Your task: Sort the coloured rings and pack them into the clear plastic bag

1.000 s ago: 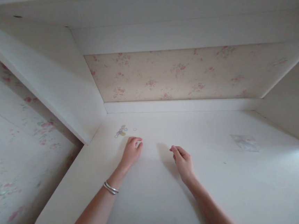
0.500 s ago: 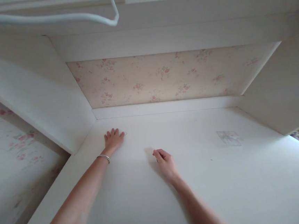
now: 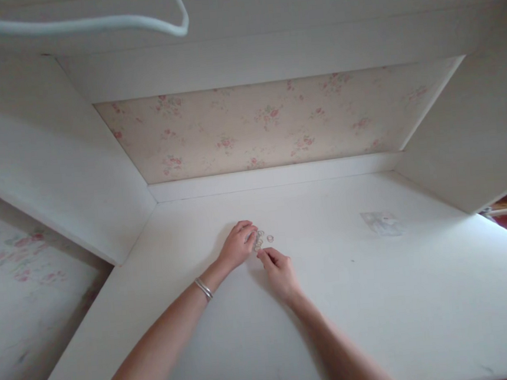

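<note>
Several small metal rings (image 3: 259, 237) lie in a cluster on the white tabletop (image 3: 336, 324). One ring (image 3: 270, 239) sits apart, just right of them. My left hand (image 3: 239, 242), with a silver bracelet (image 3: 203, 288) on the wrist, rests at the cluster's left side, thumb and fingers apart and slightly bent, fingertips against the rings. Directly below the cluster, my right hand (image 3: 281, 272) is closed in a pinch with its fingertips close to the rings. Whatever it may hold is too small to make out.
A clear plastic bag (image 3: 381, 224) lies at the right of the tabletop. White side panels (image 3: 72, 146) and a back ledge (image 3: 279, 176) bound it, with floral wallpaper (image 3: 231, 133) behind. A white bent tube (image 3: 132, 23) crosses overhead at the upper left.
My left hand has slid right from the far left, and the rings now show beside it near the right hand. The right hand stays closed in nearly the same place. The view has tilted slightly.
</note>
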A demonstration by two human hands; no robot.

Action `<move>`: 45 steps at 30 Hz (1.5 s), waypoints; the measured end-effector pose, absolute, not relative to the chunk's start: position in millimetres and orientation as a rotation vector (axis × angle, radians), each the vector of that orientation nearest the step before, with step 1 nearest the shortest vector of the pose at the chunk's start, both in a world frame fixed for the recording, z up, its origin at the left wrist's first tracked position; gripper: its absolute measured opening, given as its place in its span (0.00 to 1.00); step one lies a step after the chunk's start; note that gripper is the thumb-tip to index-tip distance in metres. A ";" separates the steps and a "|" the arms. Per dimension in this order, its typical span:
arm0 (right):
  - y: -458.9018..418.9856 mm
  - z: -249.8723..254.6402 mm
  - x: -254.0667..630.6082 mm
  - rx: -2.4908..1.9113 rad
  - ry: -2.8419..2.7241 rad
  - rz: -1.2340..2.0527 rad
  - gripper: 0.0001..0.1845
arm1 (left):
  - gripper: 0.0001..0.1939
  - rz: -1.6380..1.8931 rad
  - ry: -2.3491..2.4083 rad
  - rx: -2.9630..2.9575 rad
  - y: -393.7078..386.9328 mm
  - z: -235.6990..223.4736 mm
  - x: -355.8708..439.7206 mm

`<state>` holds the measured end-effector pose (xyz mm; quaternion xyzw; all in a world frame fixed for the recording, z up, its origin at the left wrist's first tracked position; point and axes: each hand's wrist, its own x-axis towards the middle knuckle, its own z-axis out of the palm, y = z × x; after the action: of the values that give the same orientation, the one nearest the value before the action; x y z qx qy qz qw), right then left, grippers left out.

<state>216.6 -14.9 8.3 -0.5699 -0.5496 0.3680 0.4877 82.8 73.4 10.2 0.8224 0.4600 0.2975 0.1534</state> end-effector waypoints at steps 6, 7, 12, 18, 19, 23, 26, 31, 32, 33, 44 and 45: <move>-5.0 12.1 241.5 -1.497 -1.054 0.756 0.25 | 0.12 0.754 1.483 2.226 82.2 15.1 50.0; -2.6 12.0 246.6 -1.511 -1.017 0.735 0.25 | 0.12 0.707 1.451 2.258 79.8 15.9 47.7; 5.9 7.8 262.3 -1.573 -0.973 0.643 0.24 | 0.15 0.576 1.348 2.439 62.0 21.0 60.1; 7.0 2.6 258.6 -1.595 -1.040 0.680 0.27 | 0.22 0.351 1.452 2.563 54.8 23.9 96.7; 6.8 2.3 257.9 -1.595 -1.056 0.683 0.27 | 0.23 0.319 1.476 2.592 55.5 23.8 101.7; 6.7 2.4 256.9 -1.603 -1.090 0.688 0.26 | 0.20 0.272 1.488 2.683 59.4 21.1 114.7; 7.2 3.1 256.2 -1.619 -1.093 0.686 0.25 | 0.15 0.276 1.386 2.720 60.2 17.7 118.8; 7.1 3.7 253.6 -1.607 -1.134 0.705 0.25 | 0.14 0.311 1.282 2.676 61.0 17.9 122.0; 7.0 3.5 253.3 -1.611 -1.151 0.709 0.24 | 0.14 0.329 1.277 2.653 62.0 19.5 122.0; 6.9 3.3 253.3 -1.620 -1.171 0.708 0.24 | 0.14 0.359 1.280 2.628 63.3 21.6 121.5; 8.1 -0.5 261.8 -1.730 -1.244 0.593 0.19 | 0.13 0.642 1.291 2.384 73.9 35.4 78.0; 8.2 -0.8 262.2 -1.743 -1.289 0.547 0.18 | 0.13 0.668 1.297 2.367 71.7 34.5 73.3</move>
<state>262.2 8.2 -0.8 -0.7010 -0.5184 0.2201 0.4375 73.3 71.7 34.5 0.8374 0.4589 0.2365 0.1796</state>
